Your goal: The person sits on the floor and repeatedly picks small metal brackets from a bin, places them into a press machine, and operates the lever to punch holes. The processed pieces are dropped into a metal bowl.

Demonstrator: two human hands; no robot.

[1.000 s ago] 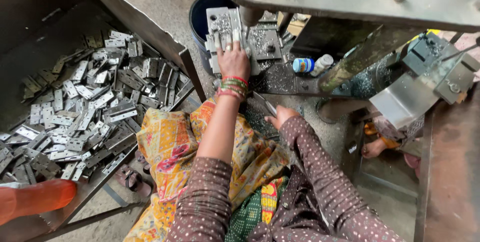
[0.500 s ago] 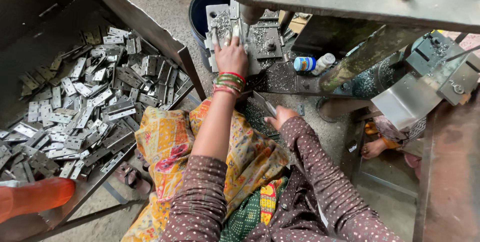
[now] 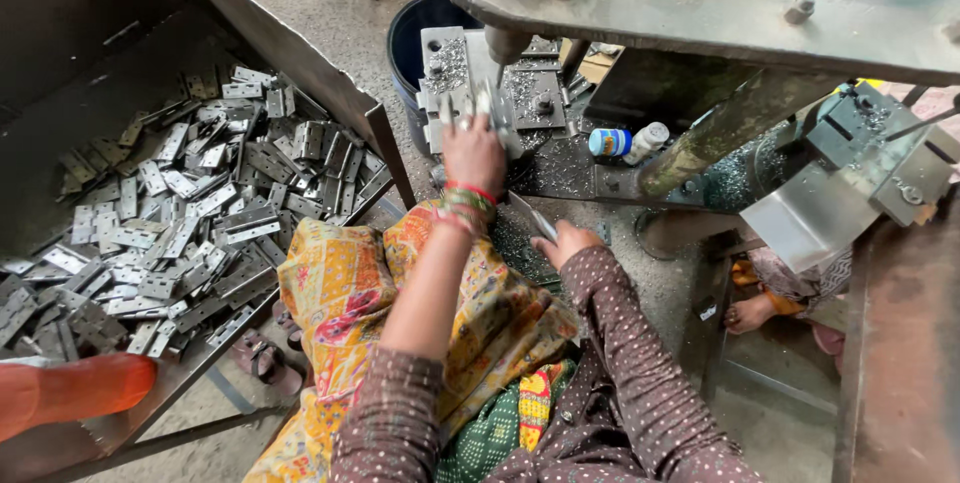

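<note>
My left hand (image 3: 472,151), with red and green bangles at the wrist, presses a small metal hinge plate (image 3: 470,103) onto the steel jig (image 3: 535,93) of a drill press. The drill bit (image 3: 500,55) stands just above the fingers. My right hand (image 3: 566,241) rests lower, near my lap, and grips a flat metal hinge plate (image 3: 530,215) that points up and left. A yellow patterned cloth (image 3: 340,293) covers my knees.
A low metal tray (image 3: 385,143) on the left holds a heap of several grey hinge plates (image 3: 170,223). A dark blue bucket (image 3: 410,43) stands behind the jig. A small blue-and-white bottle (image 3: 625,141) lies among metal shavings. Another person's foot (image 3: 750,313) shows at right.
My left hand has slid forward onto the jig and now holds the plate under the bit. The right hand has stayed by my lap with its plate.
</note>
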